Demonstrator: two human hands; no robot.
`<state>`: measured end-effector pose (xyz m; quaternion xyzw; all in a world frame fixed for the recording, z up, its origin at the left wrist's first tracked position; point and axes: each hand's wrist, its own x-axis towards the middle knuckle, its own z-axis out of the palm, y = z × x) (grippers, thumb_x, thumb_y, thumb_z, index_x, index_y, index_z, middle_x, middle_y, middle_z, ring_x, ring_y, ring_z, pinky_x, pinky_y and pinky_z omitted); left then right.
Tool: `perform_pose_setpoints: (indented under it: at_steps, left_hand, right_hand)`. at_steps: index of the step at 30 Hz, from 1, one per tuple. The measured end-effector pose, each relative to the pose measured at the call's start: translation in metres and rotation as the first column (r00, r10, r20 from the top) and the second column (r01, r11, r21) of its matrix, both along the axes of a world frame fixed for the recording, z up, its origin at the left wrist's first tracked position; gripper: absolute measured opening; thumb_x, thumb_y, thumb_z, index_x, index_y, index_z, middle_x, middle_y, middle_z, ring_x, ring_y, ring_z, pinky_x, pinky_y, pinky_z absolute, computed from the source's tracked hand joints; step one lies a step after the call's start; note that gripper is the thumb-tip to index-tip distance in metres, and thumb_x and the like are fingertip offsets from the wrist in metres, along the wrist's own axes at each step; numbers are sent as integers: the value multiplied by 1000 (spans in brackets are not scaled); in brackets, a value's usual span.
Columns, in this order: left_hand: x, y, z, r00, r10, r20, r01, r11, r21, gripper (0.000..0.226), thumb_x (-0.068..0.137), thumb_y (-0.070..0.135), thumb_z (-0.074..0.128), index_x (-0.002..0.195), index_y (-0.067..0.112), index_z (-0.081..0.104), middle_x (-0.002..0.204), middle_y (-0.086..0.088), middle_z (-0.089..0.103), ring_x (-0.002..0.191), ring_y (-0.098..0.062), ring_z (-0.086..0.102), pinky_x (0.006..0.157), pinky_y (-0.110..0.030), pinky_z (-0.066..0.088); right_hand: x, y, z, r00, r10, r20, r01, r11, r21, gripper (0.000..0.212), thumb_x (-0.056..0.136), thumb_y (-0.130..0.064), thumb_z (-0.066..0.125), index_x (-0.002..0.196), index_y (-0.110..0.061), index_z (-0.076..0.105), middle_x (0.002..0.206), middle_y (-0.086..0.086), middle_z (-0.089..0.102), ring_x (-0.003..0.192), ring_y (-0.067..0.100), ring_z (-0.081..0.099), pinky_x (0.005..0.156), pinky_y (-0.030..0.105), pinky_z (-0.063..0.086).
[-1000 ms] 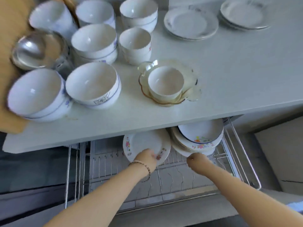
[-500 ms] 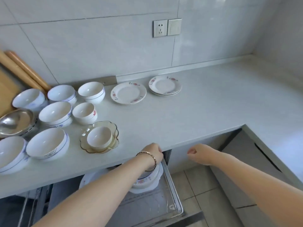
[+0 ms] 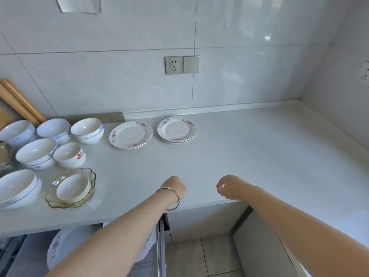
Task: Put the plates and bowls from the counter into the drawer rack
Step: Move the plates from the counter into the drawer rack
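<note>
Two floral plates lie at the back of the pale counter (image 3: pixel 249 152): a single plate (image 3: pixel 130 134) and a short stack (image 3: pixel 176 129). Several white bowls (image 3: pixel 36 152) crowd the counter's left, and a small white bowl sits in an amber glass dish (image 3: pixel 70 187). My left hand (image 3: pixel 175 186) and right hand (image 3: pixel 228 186) hover over the front edge with loosely curled fingers, holding nothing. Below, the drawer rack (image 3: pixel 160 246) stands pulled out with a floral plate (image 3: pixel 58 246) in it, partly hidden by my left forearm.
Wooden rolling pins (image 3: pixel 22 102) lean on the tiled wall at the far left beside a steel bowl (image 3: pixel 4 154). A socket and switch (image 3: pixel 181 64) sit on the wall. The counter runs into a corner on the right. Tiled floor shows below.
Both hands rose from the drawer rack to above the counter's front edge, and my left hand let go of the plate it held in the rack. My view lifted from the drawer to the counter and wall.
</note>
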<state>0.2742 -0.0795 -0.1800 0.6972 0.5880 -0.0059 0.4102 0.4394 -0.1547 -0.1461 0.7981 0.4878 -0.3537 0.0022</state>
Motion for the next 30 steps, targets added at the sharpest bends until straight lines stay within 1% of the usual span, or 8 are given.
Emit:
perform_pose_setpoints:
  at_steps: [4,10,12,14,19,23,27,30]
  left_hand:
    - [7,40,0,999,50,18,-50,999,1,24,84,1,38,68,16,49,82,-11,54,73,-24,48,69,-27,39]
    - [23,105,-10,984,174,26,-174,985,-18,27,83,1,35,66,22,40,88,-8,46,77,-21,46,73,-24,34]
    - [30,123,-17,971,231,57,-229,972,-44,25,86,5,37,95,18,56,106,-9,55,93,-27,60,85,-26,43]
    - [40,142,-25,953,294,72,-290,955,-65,37,88,8,40,123,15,52,127,-6,53,113,-27,60,99,-30,44]
    - [66,199,-55,900,419,124,-402,905,-136,40,88,8,41,126,14,50,132,-5,52,114,-28,60,98,-32,46]
    - [86,247,-93,729,667,156,-617,738,-271,48,87,8,46,135,9,39,123,-11,54,113,-31,60,99,-42,48]
    - [94,286,-125,576,812,96,-750,572,-333,66,79,15,57,139,7,32,125,-14,53,110,-31,59,97,-44,49]
    - [95,313,-136,436,891,124,-794,446,-414,45,87,8,50,130,4,41,104,-13,55,79,-23,58,68,-34,53]
  right_hand:
    - [14,36,5,998,68,-7,-68,998,14,37,94,-11,35,120,0,58,123,13,61,115,28,57,98,34,45]
    - [52,100,-11,994,47,-102,-42,998,53,19,90,-19,46,101,-22,61,94,1,63,85,16,59,82,25,46]
    - [66,125,-18,990,23,-137,-15,998,60,20,90,-16,44,99,-22,61,88,-1,63,79,16,60,73,23,46]
    - [80,151,-26,982,-8,-190,22,997,69,28,89,-11,41,106,-16,63,85,1,64,69,14,59,61,19,43]
    - [120,234,-69,977,-78,-199,95,992,80,31,89,-9,44,116,-10,60,86,4,63,67,16,60,69,24,49]
    - [143,317,-115,970,-156,-187,173,982,75,41,93,-23,46,131,-9,47,117,14,64,105,31,63,96,37,48]
    - [151,383,-149,942,-224,-252,242,969,42,53,93,-31,46,139,-7,37,123,18,61,114,33,59,100,43,46]
    - [152,418,-167,935,-215,-281,235,971,37,57,93,-33,44,141,-6,33,123,19,60,112,36,59,99,44,47]
